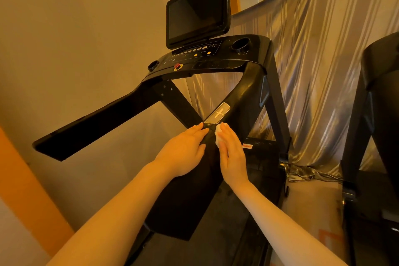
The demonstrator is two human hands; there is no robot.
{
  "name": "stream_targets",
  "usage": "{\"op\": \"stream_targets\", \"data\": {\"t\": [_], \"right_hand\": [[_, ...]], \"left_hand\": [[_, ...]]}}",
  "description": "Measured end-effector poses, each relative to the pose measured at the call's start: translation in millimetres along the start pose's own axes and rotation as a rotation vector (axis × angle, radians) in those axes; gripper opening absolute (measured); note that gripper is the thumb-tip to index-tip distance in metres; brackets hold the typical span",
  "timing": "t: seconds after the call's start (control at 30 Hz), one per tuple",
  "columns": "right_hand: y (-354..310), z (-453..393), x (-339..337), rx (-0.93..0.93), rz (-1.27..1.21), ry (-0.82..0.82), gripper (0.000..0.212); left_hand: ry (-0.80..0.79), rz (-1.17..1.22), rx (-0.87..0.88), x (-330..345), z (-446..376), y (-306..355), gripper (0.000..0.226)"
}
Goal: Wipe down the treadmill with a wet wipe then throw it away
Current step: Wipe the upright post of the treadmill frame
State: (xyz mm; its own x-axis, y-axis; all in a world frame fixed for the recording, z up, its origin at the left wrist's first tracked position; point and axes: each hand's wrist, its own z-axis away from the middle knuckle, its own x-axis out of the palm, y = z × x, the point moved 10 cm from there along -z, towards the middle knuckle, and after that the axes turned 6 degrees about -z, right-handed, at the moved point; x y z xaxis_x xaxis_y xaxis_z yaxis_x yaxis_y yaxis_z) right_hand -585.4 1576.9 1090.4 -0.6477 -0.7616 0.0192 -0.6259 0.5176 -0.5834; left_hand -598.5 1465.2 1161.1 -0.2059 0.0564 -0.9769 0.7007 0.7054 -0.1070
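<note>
Centre frame: right hand (232, 153), fingers straight and together, pressed white wet wipe (219, 134) onto treadmill's right handrail (237, 101). Left hand (183, 149), fingers flat, steadied rail beside it. Risk: small bunched wipe could slip from under flat palm and drop; rubbing might trigger silver plus button (217, 113) just above.

Black treadmill (244, 90), white wipe (218, 134)

You see a red button (177, 65) ringed in yellow, two orange dots on the console, a silver plus-marked pad (217, 113), and a silvery striped curtain (319, 60).

Plain wall (75, 28) left, shiny striped curtain (323, 60) right, warm light.
</note>
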Motion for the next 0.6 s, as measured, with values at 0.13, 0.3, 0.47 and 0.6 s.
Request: {"op": "stream_targets", "data": {"t": [0.13, 0.3, 0.47, 0.6], "right_hand": [[-1, 4, 10, -0.032, 0.051, -0.046, 0.052], [19, -13, 11, 0.127, 0.024, -0.036, 0.046], [24, -11, 14, 0.178, -0.041, -0.021, 0.047], [10, 13, 22, 0.177, -0.082, -0.021, 0.053]], "left_hand": [[-0.009, -0.009, -0.007, 1, 1, -1, 0.051], [-0.014, -0.011, -0.016, 0, 1, 1, 0.051], [-0.013, -0.013, -0.023, -1, 0, 2, 0.051], [-0.006, -0.013, -0.028, 0, 0, 1, 0.051]]}}
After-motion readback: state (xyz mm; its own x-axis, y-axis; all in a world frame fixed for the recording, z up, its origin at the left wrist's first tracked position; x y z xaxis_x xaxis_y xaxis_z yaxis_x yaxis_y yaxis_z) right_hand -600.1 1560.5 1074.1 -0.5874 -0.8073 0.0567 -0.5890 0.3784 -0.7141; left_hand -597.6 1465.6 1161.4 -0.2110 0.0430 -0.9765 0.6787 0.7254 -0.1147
